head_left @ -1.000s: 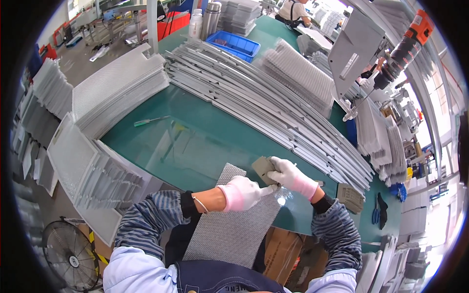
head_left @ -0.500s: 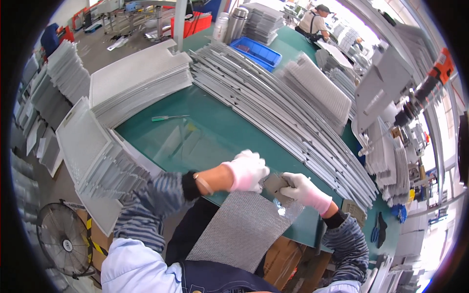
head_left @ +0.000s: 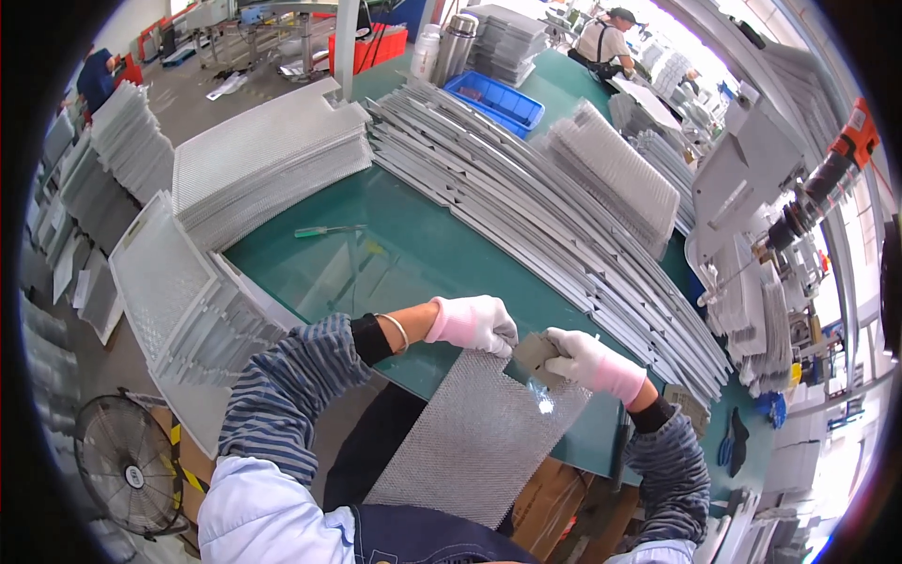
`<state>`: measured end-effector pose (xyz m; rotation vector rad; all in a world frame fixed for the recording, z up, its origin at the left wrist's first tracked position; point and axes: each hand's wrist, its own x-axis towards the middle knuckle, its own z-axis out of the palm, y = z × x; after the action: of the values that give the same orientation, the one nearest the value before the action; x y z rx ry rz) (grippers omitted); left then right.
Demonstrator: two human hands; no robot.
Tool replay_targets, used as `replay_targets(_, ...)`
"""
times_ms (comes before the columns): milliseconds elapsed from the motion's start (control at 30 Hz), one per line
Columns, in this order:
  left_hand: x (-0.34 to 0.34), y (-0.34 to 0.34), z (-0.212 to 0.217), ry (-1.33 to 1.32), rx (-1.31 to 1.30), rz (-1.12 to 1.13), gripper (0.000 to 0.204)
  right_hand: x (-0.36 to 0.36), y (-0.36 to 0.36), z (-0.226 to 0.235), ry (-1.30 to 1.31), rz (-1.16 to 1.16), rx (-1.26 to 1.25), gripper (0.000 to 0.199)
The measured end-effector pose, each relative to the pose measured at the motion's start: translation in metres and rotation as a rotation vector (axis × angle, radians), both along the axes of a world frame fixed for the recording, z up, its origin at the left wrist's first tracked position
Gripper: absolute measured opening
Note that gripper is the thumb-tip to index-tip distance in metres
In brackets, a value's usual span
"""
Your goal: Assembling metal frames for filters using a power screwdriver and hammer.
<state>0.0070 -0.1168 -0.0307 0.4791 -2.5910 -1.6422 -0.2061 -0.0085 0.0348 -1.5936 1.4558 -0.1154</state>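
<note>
A silvery mesh sheet [head_left: 465, 442] hangs from the near edge of the green table [head_left: 413, 249] down over my lap. My left hand [head_left: 473, 324], in a white glove, presses on the sheet's top edge. My right hand [head_left: 584, 360], also gloved, grips a small grey rectangular pad [head_left: 536, 352] against the sheet's upper right corner. The two hands are almost touching.
Long grey metal strips [head_left: 526, 207] lie fanned across the table. Stacks of mesh panels [head_left: 268, 164] sit at the left, a green screwdriver [head_left: 324, 230] near them. A blue tray [head_left: 498, 99] stands at the back, a fan [head_left: 127, 465] on the floor at lower left. Another person [head_left: 611, 38] works far behind.
My left hand has slid along the sheet's top edge toward the right hand. The view has tilted, showing more of the mesh sheet over my lap.
</note>
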Motion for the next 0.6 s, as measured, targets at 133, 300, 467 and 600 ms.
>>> replay_targets(133, 0.001, -0.003, -0.013, 0.065, -0.201, 0.019, 0.029, 0.002, -0.01, -0.017, 0.116, 0.265, -0.171, 0.025)
replay_targets(300, -0.005, 0.005, 0.021, -0.009, -0.121, 0.106, 0.023, 0.014, 0.017, -0.031, 0.078, -0.053, -0.24, 0.041)
replay_targets(467, -0.013, 0.016, 0.02, 0.007, -0.185, 0.074, 0.023, 0.009, 0.019, -0.026, 0.318, 0.121, -0.347, 0.039)
replay_targets(600, -0.017, 0.024, 0.03, 0.056, -0.142, 0.082, 0.021, -0.006, 0.015, -0.016, 0.153, 0.068, -0.189, 0.038)
